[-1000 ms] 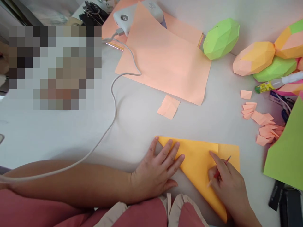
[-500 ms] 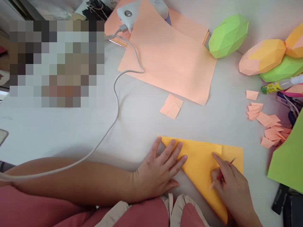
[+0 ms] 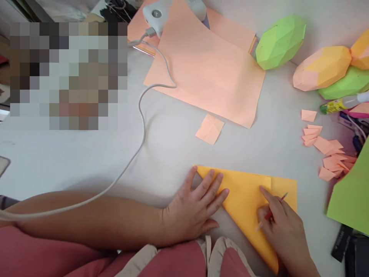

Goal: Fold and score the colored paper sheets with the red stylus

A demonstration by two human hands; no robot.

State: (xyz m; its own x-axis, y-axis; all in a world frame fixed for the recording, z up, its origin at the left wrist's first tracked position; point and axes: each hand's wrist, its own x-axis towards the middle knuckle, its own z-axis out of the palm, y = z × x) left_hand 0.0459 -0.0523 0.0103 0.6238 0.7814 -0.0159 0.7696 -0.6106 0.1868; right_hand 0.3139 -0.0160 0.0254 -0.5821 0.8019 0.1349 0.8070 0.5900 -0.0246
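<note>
An orange sheet of paper (image 3: 245, 204) lies folded over on the diagonal, with a single-layer strip showing at its right side. My left hand (image 3: 198, 204) rests on the sheet's left corner and upper edge, fingers spread and flat. At the right part of the fold, my right hand (image 3: 284, 227) presses its outstretched index finger on the paper. Its other fingers curl round a slim red pen (image 3: 268, 214), whose pointed end sticks out to the upper right.
A grey cable (image 3: 142, 115) runs across the white table to a white device (image 3: 157, 15). Beyond are peach sheets (image 3: 207, 73) and a small peach square (image 3: 210, 129). At right lie folded peach pieces (image 3: 333, 161), a glue bottle (image 3: 337, 105), faceted paper shapes (image 3: 281, 42) and a green sheet (image 3: 350, 196).
The view has shifted very slightly. Both hands, the orange paper and the pen keep their places relative to one another.
</note>
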